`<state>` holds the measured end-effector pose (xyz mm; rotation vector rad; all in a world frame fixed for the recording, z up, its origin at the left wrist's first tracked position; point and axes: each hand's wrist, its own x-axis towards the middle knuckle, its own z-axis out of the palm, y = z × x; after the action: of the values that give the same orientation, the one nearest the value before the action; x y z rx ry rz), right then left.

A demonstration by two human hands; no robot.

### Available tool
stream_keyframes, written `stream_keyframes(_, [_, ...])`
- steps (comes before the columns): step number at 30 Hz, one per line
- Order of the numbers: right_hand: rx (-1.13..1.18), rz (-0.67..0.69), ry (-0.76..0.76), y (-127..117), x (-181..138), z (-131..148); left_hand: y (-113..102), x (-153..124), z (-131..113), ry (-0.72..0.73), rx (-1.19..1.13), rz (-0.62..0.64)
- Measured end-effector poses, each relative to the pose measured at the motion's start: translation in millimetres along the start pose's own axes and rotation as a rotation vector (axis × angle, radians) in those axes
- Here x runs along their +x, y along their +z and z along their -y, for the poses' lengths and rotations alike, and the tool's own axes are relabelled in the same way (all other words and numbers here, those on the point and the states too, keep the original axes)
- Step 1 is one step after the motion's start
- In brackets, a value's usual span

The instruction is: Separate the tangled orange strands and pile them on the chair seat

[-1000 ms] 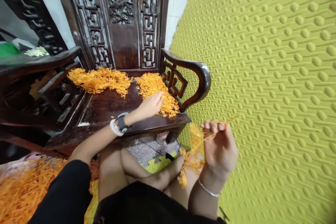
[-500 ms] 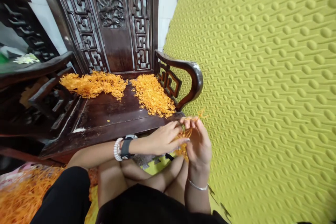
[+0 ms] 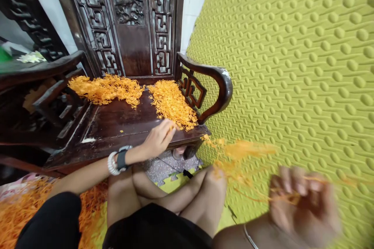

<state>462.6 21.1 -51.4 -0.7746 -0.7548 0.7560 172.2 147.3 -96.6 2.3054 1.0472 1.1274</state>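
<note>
My left hand (image 3: 159,138) is closed in a pinch at the front edge of the right-hand pile of small orange branched pieces (image 3: 172,103); what is between its fingertips is mostly hidden. Out to the right, my right hand (image 3: 300,198) is blurred, its fingers curled round thin orange strands. A smeared clump of orange strands (image 3: 248,148) hangs in the air between my hands, above my knee. On the left of the seat lies a second orange pile (image 3: 109,90).
The dark carved wooden chair (image 3: 125,118) stands ahead, its curved armrest (image 3: 223,85) to the right. Yellow-green foam matting (image 3: 292,66) covers the right side. A large heap of long orange strands (image 3: 27,210) lies at lower left.
My hands were together over my lap and have parted. The left moved left to the pile's edge; the right swung right and down with orange strands trailing.
</note>
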Motion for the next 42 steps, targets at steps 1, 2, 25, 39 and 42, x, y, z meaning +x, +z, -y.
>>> stream_keyframes(1, [0.048, -0.017, 0.006, 10, 1, -8, 3, 18, 13, -0.062, 0.021, -0.050])
stream_keyframes(2, [0.086, -0.026, 0.044, 20, 2, -17, 7, 36, 26, -0.137, 0.038, -0.085])
stream_keyframes(25, [-0.039, -0.027, 0.009, 75, -17, -77, 19, -12, -64, -0.083, -0.551, 0.533])
stream_keyframes(39, [-0.508, 0.898, 0.166, 56, -22, -86, 72, -74, -45, -0.549, -1.085, 0.234])
stream_keyframes(42, [-0.481, 0.830, 0.245, 55, -28, -94, 79, -90, -44, -0.593, -1.032, 0.167])
